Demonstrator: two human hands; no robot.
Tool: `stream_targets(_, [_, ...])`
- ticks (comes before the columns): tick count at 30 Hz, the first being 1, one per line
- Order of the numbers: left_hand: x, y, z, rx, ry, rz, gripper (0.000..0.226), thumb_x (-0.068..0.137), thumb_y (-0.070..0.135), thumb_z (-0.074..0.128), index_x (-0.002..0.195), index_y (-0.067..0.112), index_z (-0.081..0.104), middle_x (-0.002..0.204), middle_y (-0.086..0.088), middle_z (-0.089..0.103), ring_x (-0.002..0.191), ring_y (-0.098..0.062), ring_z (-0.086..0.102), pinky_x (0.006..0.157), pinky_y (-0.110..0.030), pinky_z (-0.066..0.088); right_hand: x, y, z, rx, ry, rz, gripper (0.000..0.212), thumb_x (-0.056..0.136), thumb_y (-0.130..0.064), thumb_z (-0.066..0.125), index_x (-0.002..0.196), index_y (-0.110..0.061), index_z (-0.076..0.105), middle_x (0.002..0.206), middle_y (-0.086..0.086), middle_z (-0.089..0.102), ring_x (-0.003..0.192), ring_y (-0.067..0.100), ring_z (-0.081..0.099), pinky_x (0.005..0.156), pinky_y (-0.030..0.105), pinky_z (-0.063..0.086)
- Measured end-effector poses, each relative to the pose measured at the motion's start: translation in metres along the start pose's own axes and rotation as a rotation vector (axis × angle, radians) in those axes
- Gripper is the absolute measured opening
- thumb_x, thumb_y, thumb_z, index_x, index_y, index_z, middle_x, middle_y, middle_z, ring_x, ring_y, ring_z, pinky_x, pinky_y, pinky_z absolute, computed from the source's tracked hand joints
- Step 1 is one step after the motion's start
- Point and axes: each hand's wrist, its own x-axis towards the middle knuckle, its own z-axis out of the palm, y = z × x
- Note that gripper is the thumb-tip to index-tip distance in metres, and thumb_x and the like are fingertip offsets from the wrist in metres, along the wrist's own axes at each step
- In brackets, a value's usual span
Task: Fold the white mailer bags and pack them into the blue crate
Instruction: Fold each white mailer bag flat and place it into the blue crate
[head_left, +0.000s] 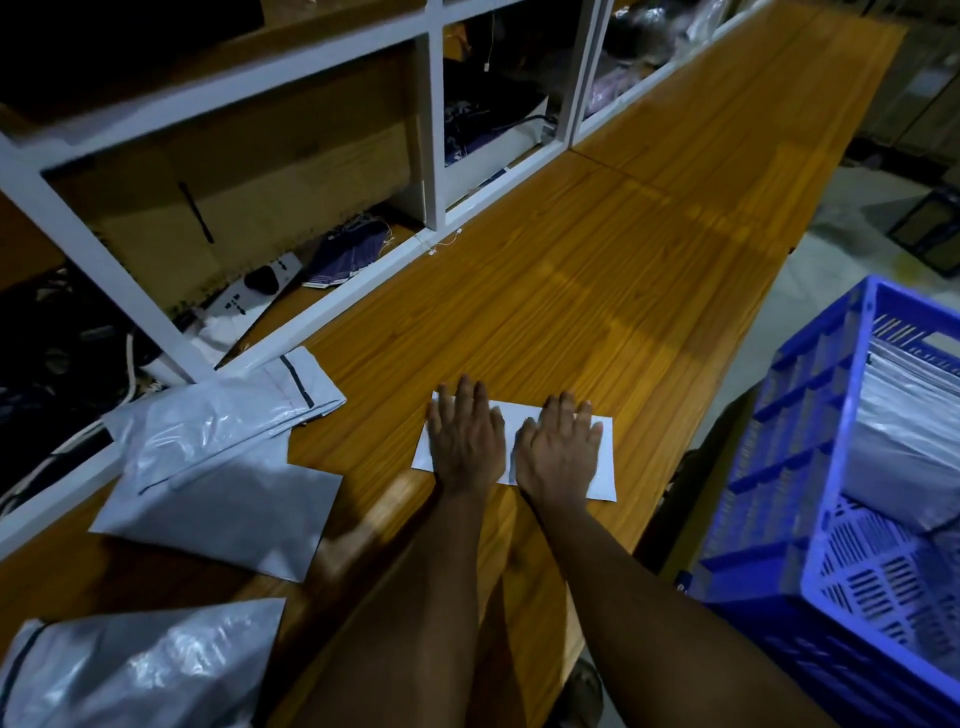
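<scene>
A folded white mailer bag (605, 467) lies flat on the wooden table (597, 270), in front of me. My left hand (465, 436) and my right hand (558, 449) press down on it side by side, fingers straight. A pile of unfolded white mailer bags (218, 441) lies to the left, and another bag (140, 670) sits at the bottom left. The blue crate (779, 467) stands at the right beyond the table's edge, with folded white bags (909, 441) inside it.
A white-framed shelf unit (431, 135) runs along the table's far left side, holding cardboard, cables and dark packets. The table stretches away to the upper right. Grey floor (831, 234) shows past the table's right edge.
</scene>
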Motion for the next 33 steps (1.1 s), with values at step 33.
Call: stream_targets(33, [-0.006,0.01,-0.007,-0.258,-0.003,0.255,0.047,0.098,0.023,0.058,0.142,0.006,0.052,0.147,-0.013,0.051,0.141,-0.03,0.041,0.12,-0.045,0.023,0.001,-0.001,-0.009,0.137,-0.007,-0.278,0.039,0.1,-0.027,0.042,0.125,-0.003,0.058,0.135,0.02,0.054,0.131,0.044,0.045,0.11,0.057,0.032])
